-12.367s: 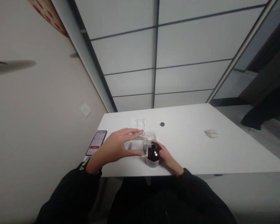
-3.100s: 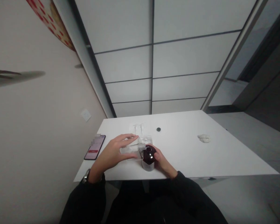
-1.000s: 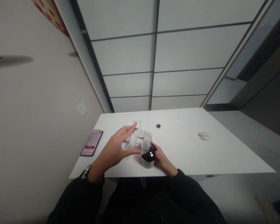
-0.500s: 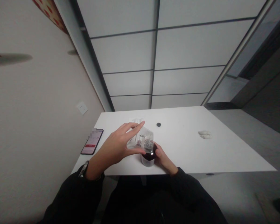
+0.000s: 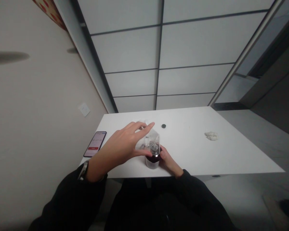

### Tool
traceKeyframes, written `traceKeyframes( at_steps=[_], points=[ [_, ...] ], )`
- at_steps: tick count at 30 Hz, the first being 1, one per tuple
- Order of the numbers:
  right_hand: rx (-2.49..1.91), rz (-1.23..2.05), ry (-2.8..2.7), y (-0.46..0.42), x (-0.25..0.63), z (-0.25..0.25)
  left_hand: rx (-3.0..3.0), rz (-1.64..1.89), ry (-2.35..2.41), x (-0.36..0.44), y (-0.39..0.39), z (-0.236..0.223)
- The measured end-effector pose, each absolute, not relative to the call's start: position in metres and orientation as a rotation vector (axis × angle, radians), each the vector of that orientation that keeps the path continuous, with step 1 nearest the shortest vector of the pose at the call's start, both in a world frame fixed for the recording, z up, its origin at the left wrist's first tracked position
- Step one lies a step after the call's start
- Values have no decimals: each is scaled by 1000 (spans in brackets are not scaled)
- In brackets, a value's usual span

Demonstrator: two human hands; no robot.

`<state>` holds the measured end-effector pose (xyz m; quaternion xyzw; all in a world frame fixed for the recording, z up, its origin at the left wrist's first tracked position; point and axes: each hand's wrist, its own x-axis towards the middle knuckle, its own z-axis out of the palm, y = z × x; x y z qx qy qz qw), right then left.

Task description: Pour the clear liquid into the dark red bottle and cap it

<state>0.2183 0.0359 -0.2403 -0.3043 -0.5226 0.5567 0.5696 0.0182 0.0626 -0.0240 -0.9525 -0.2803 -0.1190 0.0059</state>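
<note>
My left hand [image 5: 122,141] is closed around a clear, square-sided bottle [image 5: 156,138], thumb below and fingers above. The bottle is tipped with its neck end low, over the top of a dark brown bottle [image 5: 153,163] with a pale label. Whether the two necks touch cannot be made out, because the clear bottle covers the brown one's opening. Upright on the table, the brown bottle is gripped from the right by my right hand [image 5: 168,160]. A small dark cap [image 5: 163,126] lies farther back. Behind my left fingers, other clear pieces are mostly hidden.
The white table [image 5: 195,154] carries a phone [image 5: 95,144] with a lit screen at its left side. A crumpled white tissue [image 5: 211,136] rests toward the right. A wall stands on the left, with a panelled sliding door [image 5: 132,83] behind the table.
The clear bottle, nearly level earlier, is now tipped steeply, its neck end over the brown bottle. My left hand has shifted right with it. My right hand stays around the brown bottle.
</note>
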Motion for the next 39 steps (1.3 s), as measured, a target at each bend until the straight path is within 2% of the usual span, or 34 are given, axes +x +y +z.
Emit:
traceKeyframes(
  at_steps=[13, 39],
  points=[
    [-799, 1272, -1275, 36, 220, -233, -2876, -85, -881, 36, 55, -3],
    [-760, 1252, -1281, 36, 221, -234, -2879, 116, -890, 58, 50, 16]
  ],
)
